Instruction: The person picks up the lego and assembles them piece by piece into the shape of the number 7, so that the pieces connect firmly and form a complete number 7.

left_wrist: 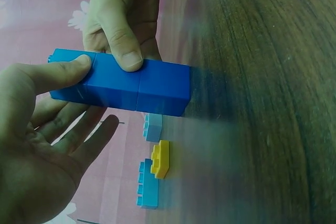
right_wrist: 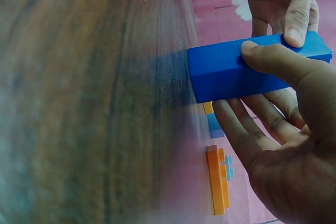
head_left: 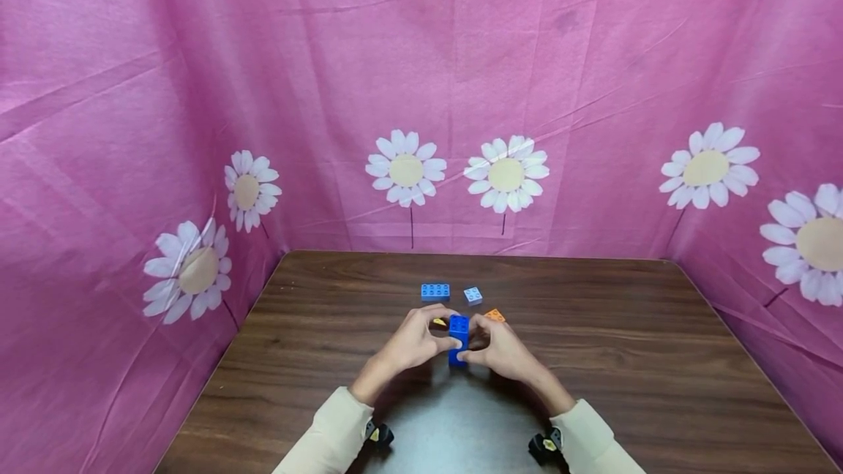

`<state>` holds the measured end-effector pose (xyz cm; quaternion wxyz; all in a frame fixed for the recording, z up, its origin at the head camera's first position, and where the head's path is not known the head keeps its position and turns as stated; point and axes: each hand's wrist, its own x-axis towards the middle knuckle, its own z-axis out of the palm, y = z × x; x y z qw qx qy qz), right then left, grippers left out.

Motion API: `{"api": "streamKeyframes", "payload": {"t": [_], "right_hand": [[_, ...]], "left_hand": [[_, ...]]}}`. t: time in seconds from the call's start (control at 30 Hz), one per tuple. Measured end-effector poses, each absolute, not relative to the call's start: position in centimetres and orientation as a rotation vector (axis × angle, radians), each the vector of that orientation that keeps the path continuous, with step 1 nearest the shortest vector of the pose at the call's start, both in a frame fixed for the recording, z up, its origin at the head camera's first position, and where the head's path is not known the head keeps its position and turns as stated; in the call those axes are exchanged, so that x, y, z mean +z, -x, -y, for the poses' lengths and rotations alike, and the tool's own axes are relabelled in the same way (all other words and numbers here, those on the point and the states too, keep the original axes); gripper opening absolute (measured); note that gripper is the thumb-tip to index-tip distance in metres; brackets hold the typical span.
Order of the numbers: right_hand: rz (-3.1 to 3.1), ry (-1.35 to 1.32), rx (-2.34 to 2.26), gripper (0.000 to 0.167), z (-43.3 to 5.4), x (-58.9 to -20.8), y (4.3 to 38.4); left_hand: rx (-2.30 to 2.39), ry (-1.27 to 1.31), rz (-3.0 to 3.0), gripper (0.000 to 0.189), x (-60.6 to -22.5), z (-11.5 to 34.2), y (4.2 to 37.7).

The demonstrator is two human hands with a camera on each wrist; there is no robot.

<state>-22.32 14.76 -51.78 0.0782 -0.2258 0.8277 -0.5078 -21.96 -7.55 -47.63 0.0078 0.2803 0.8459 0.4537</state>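
A tower of three dark blue toy building bricks stands upright between my two hands, its studs on top. My left hand pinches the uppermost brick, the thumb pressed flat on its near face. Lower down, around the middle brick, my right hand grips the tower with its thumb on the front. In the left wrist view the seams between the stacked bricks show as thin lines. The bottom brick is right at the wooden tabletop in the right wrist view.
Beyond the hands lie a light blue long brick, a pale blue small brick and an orange brick. A yellow brick sits partly behind my left hand. Pink cloth with daisies surrounds the brown table.
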Motion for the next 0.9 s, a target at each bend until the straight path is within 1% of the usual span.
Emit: {"api": "streamKeyframes", "payload": {"t": [0.57,0.73,0.9], "right_hand": [[-2.488,0.679,-1.518,0.030,-14.8,-51.7,22.4],[-2.487,0.699,-1.524,0.030,-14.8,-51.8,22.2],[-2.494,0.725,-1.505,0.031,-14.8,-51.7,22.1]], "left_hand": [[1.526,-0.831,-2.575,0.033,-48.3,7.4,22.3],[1.511,-0.799,-2.577,0.032,-48.4,7.3,22.0],[1.521,-0.819,-2.577,0.033,-49.0,7.1,21.6]]}}
